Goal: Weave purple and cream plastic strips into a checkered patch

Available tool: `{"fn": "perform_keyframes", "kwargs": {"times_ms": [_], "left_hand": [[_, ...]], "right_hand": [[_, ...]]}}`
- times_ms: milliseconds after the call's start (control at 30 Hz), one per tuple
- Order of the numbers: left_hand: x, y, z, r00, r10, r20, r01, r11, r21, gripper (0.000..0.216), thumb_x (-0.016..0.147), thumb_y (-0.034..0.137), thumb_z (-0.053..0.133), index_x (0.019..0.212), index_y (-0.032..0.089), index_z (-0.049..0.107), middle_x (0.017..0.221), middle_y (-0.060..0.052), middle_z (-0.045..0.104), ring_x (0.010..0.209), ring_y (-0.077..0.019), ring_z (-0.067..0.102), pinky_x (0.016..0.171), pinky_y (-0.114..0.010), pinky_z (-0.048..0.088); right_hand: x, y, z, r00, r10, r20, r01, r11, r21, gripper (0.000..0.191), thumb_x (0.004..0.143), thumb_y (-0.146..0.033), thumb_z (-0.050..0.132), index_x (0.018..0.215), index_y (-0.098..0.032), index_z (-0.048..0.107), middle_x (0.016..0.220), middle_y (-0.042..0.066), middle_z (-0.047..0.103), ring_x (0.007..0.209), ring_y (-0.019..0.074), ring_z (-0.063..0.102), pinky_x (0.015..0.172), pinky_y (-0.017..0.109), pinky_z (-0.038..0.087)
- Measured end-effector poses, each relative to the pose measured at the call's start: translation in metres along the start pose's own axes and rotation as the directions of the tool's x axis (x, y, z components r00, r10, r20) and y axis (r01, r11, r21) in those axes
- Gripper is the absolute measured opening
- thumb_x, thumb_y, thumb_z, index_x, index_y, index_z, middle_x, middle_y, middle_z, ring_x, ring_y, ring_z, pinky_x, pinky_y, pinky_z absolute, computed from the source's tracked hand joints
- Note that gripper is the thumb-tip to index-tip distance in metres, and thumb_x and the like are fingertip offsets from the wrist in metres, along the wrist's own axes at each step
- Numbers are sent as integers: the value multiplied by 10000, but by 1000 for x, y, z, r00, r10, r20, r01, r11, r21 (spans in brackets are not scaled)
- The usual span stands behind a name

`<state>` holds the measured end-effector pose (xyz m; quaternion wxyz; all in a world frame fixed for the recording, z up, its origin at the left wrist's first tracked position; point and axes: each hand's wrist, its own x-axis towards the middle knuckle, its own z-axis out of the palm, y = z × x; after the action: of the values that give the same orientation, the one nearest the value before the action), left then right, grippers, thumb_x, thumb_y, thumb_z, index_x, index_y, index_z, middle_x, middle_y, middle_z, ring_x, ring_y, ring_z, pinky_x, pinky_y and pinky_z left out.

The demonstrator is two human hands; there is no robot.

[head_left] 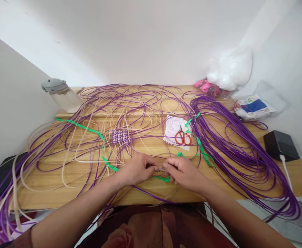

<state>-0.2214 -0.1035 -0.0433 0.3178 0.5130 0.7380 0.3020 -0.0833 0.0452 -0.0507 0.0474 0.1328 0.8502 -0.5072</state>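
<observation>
My left hand (pixel 141 168) and my right hand (pixel 184 173) are close together over the front middle of the table, both closed. Between their fingertips runs a short stretch of pale cord (pixel 162 169), pinched from either side. Just beyond my left hand lies a small woven patch (pixel 121 136) of purple and cream, with long loose cords spreading out from it. A green tape measure (pixel 89 129) winds across the table and passes beneath my hands. Past my right hand, red-handled scissors (pixel 183 138) rest on a written paper sheet (pixel 170 129).
A thick coil of purple cord (pixel 223 137) covers the right side and hangs over the front edge. A grey-lidded bottle (pixel 63 98) stands back left, a black box (pixel 281 146) at right. Plastic bags (pixel 230 69) sit back right. Tangled cords cover the left side.
</observation>
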Motion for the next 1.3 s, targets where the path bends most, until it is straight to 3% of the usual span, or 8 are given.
{"fn": "perform_keyframes", "kwargs": {"times_ms": [133,333,533,667,833,1000,1167,1300], "left_hand": [[-3,-1,-2,1000,-16,-1,16,1000,17,265,821,262,500,795,146,737,661,-3,659,607,-115,531,562,-203,348],[-7,-4,-6,1000,-13,-14,13,1000,-4,254,809,263,521,774,140,740,663,-8,664,607,-111,533,552,-201,346],[-10,-6,-12,999,-30,-27,28,998,-54,255,806,281,530,795,138,741,699,-15,681,641,-122,559,578,-196,378],[-15,-7,-23,994,-65,-85,62,997,-37,249,805,297,538,795,147,737,664,-5,657,615,-115,542,568,-196,372],[-24,-10,-34,990,-77,-115,69,995,-76,251,808,305,547,771,136,729,664,-7,637,600,-106,513,553,-195,358],[-30,-11,-33,994,-30,-105,22,997,-73,243,822,278,532,764,153,732,609,15,598,563,-87,473,529,-181,331],[-36,-11,-33,995,-31,-100,25,998,-53,241,825,266,525,769,165,736,639,13,619,587,-92,498,548,-183,351],[-43,-19,-35,991,-60,-123,55,997,-45,244,827,269,523,780,148,729,666,-1,638,621,-106,531,577,-189,371]], "right_hand": [[3,9,-13,989,98,109,-107,991,80,300,930,-365,403,899,-160,621,689,23,646,565,134,607,539,237,459],[5,18,-30,954,-242,175,288,904,-317,209,784,-138,597,920,-223,731,825,29,636,829,167,562,753,271,413],[5,19,-20,921,-358,154,389,809,-441,214,871,-144,500,797,-189,696,789,45,570,761,149,525,688,254,399],[0,12,-47,916,-399,-41,343,834,-433,165,888,-181,480,906,-197,643,881,60,635,821,172,576,761,293,433],[-14,-5,-106,892,-201,-406,51,935,-352,177,899,-338,507,967,-203,600,718,22,658,588,143,581,565,249,429],[-13,11,-83,948,-311,-68,226,808,-543,198,845,-258,579,1012,-225,681,949,57,666,815,180,618,740,288,464],[1,31,-42,954,-300,-22,205,700,-684,208,874,-167,505,1001,-211,664,919,73,652,865,200,606,764,314,464],[-1,16,-93,885,-443,-144,198,637,-745,164,894,-249,517,938,-226,674,921,54,685,866,190,626,773,302,455]]}}
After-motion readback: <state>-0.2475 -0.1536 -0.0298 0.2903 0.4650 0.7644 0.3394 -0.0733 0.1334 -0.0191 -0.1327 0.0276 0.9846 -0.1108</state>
